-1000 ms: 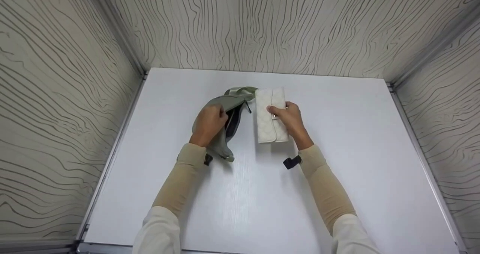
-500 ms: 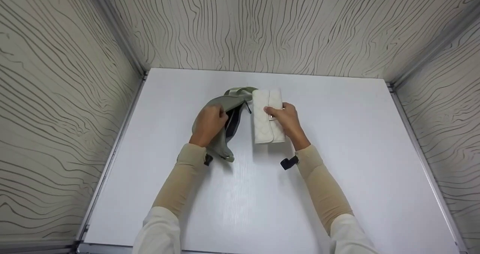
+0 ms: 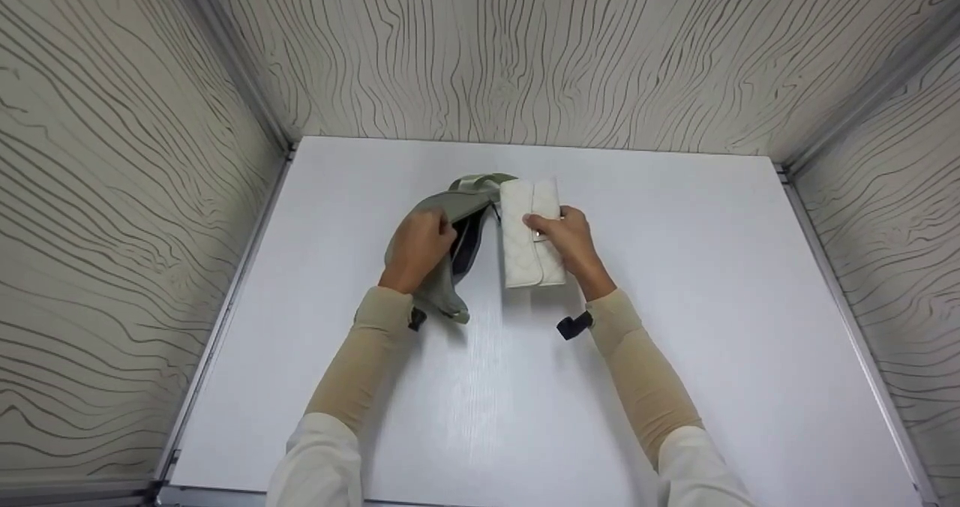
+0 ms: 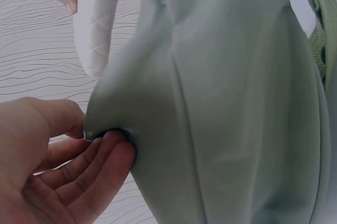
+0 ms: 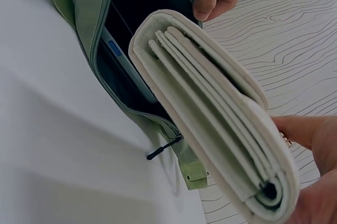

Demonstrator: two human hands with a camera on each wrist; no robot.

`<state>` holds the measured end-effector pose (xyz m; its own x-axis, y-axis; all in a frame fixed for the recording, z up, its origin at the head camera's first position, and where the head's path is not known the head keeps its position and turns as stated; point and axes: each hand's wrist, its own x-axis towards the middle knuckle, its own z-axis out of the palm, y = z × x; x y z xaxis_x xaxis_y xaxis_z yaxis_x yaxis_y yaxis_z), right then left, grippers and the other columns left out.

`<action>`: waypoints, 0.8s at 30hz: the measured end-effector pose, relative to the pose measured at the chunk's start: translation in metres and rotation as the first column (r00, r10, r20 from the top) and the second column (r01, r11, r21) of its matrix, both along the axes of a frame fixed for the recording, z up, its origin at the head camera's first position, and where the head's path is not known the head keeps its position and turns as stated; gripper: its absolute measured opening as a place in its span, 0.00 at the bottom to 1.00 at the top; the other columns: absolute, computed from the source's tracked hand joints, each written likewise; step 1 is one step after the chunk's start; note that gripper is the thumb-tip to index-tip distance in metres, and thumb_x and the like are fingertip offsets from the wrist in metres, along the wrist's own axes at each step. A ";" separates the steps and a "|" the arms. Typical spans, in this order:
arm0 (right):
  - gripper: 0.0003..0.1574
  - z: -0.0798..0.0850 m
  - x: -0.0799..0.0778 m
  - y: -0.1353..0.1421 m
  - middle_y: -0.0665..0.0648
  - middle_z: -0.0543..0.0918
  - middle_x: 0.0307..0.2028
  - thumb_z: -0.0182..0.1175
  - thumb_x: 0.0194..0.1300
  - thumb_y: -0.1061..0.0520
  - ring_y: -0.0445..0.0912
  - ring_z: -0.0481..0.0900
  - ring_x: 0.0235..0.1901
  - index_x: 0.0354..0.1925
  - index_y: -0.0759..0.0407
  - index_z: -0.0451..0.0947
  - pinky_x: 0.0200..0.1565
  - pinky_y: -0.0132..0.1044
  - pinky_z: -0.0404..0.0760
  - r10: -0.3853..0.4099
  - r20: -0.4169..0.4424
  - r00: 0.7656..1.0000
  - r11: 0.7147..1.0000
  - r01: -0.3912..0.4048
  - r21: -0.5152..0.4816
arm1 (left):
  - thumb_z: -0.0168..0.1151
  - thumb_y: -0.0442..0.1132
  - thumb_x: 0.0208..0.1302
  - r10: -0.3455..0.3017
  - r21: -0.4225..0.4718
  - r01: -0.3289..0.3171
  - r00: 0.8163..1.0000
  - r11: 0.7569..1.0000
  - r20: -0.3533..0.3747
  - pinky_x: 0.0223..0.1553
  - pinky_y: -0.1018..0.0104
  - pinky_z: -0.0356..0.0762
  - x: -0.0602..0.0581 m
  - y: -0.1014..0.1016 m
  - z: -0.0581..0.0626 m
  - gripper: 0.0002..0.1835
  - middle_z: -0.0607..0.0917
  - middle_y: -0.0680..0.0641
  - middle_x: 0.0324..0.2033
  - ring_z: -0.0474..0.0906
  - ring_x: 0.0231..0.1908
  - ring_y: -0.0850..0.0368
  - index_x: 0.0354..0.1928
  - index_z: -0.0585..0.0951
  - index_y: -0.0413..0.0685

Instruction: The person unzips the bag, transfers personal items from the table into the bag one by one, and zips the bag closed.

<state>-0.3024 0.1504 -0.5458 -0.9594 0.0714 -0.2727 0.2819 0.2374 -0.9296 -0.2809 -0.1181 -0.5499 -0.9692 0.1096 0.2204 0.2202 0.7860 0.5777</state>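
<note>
We are holding a white quilted wallet (image 3: pixel 523 259) off the tabletop, just to the right of the mouth of a grey-green bag (image 4: pixel 226 87) in the head view. Our right hand (image 3: pixel 570 237) is clamping the wallet by its right side, the thumb lying across the front near a small metal clasp (image 5: pixel 286 139). In the right wrist view we are seeing the wallet end-on, its pale inner layers showing, and its far end is overlapping the bag's opening; we cannot tell whether it is touching the bag.

Our left hand (image 3: pixel 421 246) is pinching the edge of the bag's opening between thumb and fingers, and the mouth is gaping. Inside, a light object with a blue mark (image 5: pixel 129 68) is lying against the dark lining. A dark zip pull (image 5: pixel 164 148) is hanging at one end of the opening, near a green strap end (image 5: pixel 196 175). More green strap (image 3: pixel 476 182) is looping at the bag's far end.

Our two hands are working well apart from each other. We are wearing tan sleeves (image 3: pixel 365 364) below white ones (image 3: pixel 319 458), and a black fitting (image 3: pixel 575 325) is jutting from the right wrist. Beneath everything, a white tabletop (image 3: pixel 735 312) is stretching to walls (image 3: pixel 487 57) patterned with dark wood-grain lines, with grey metal strips (image 3: pixel 236 64) running along their corners.
</note>
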 end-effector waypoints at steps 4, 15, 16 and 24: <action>0.41 -0.001 0.000 -0.002 0.64 0.84 0.50 0.70 0.67 0.47 0.48 0.84 0.43 0.66 0.73 0.73 0.44 0.37 0.83 0.015 0.006 1.000 1.000 -0.015 -0.002 | 0.59 0.34 0.73 -0.003 -0.004 0.003 1.000 1.000 -0.004 0.28 0.62 0.65 0.000 0.000 0.000 0.16 0.70 0.52 0.22 0.67 0.24 0.57 0.24 0.71 0.49; 0.37 -0.002 0.001 -0.008 0.61 0.84 0.47 0.70 0.66 0.47 0.47 0.84 0.40 0.62 0.72 0.76 0.41 0.36 0.83 0.027 0.011 1.000 1.000 -0.027 -0.007 | 0.60 0.34 0.72 -0.009 -0.007 0.009 1.000 1.000 -0.003 0.29 0.62 0.66 -0.002 0.000 0.001 0.14 0.72 0.51 0.22 0.68 0.24 0.57 0.25 0.73 0.48; 0.38 -0.002 0.001 -0.009 0.62 0.84 0.47 0.71 0.66 0.47 0.47 0.84 0.41 0.62 0.72 0.76 0.41 0.36 0.83 0.027 0.015 1.000 1.000 -0.027 -0.005 | 0.60 0.34 0.72 -0.008 -0.008 0.008 1.000 1.000 -0.004 0.29 0.62 0.66 -0.002 0.000 0.001 0.14 0.72 0.51 0.22 0.69 0.24 0.57 0.25 0.74 0.48; 0.40 -0.007 0.001 -0.014 0.63 0.84 0.50 0.71 0.66 0.47 0.48 0.83 0.43 0.65 0.71 0.74 0.44 0.37 0.82 0.030 0.028 0.999 1.000 -0.030 -0.007 | 0.60 0.34 0.72 -0.002 0.002 0.002 1.000 1.000 -0.001 0.29 0.62 0.67 -0.002 -0.001 0.000 0.12 0.74 0.50 0.23 0.70 0.25 0.56 0.27 0.76 0.48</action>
